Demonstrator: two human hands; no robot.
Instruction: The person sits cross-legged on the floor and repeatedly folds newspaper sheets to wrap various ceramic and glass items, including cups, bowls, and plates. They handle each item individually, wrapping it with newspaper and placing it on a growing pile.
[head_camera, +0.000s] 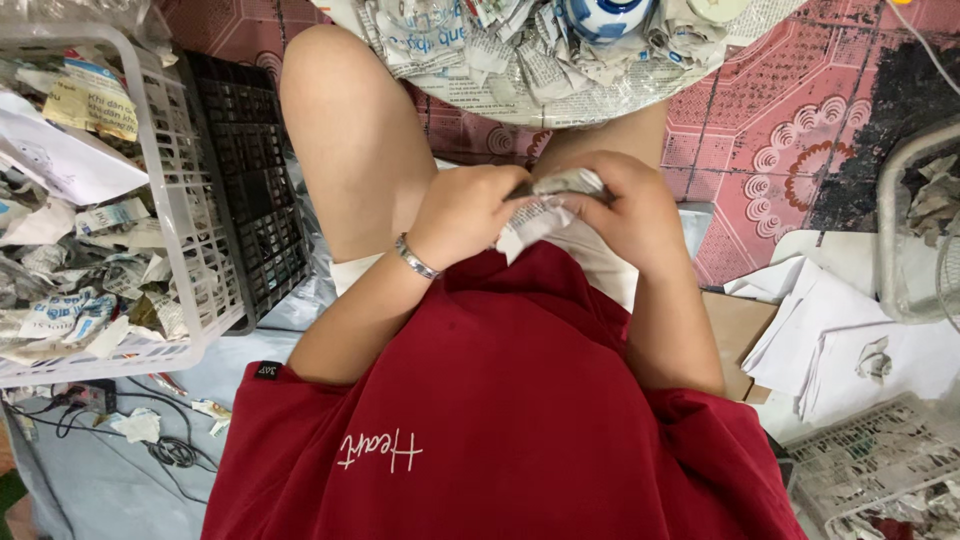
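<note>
My left hand and my right hand meet in my lap over a small bundle wrapped in newspaper. Both hands grip it, fingers curled around the paper. What is inside the wrapping is hidden. A silver bracelet sits on my left wrist. Just beyond my knees lies a round tray heaped with crumpled newspaper, with a blue-and-white ceramic piece on it.
A white plastic basket full of crumpled newspaper stands at the left, a black crate beside it. White paper sheets and cardboard lie at the right. Another white basket is at lower right. Cables trail at lower left.
</note>
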